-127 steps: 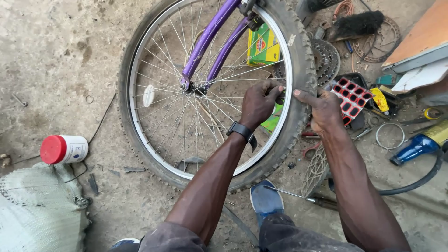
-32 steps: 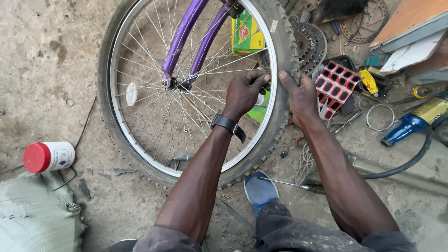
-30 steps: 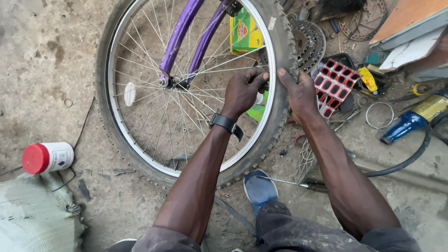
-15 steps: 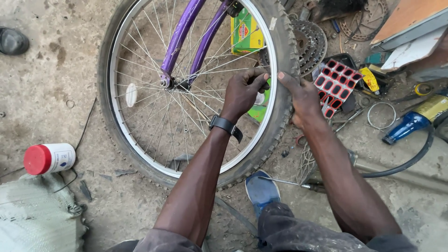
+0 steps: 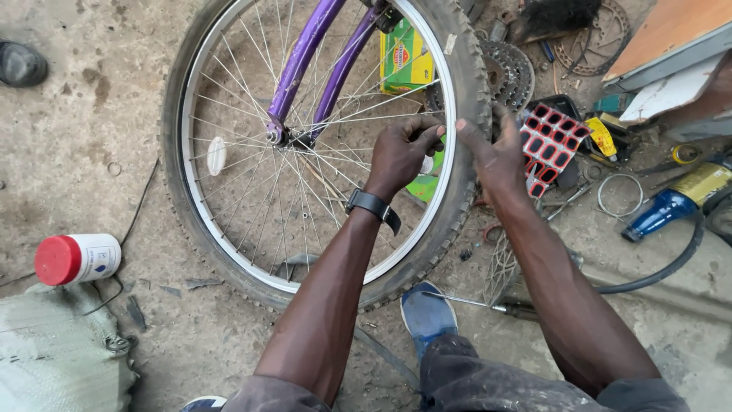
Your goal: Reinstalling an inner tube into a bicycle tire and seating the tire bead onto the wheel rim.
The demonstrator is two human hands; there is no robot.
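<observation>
Both sets of fingers are pinching the tyre (image 5: 465, 191) against the rim (image 5: 450, 130), apparently bracing its edge: the left hand (image 5: 400, 149) is curling inside through the spokes, the right hand (image 5: 499, 152) is gripping outside. The wheel is standing upright on the ground.

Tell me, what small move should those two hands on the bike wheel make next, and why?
Probably press the tyre edge toward the rim with the right hand, since the left hand reaches through the spokes to the rim just opposite it.
</observation>
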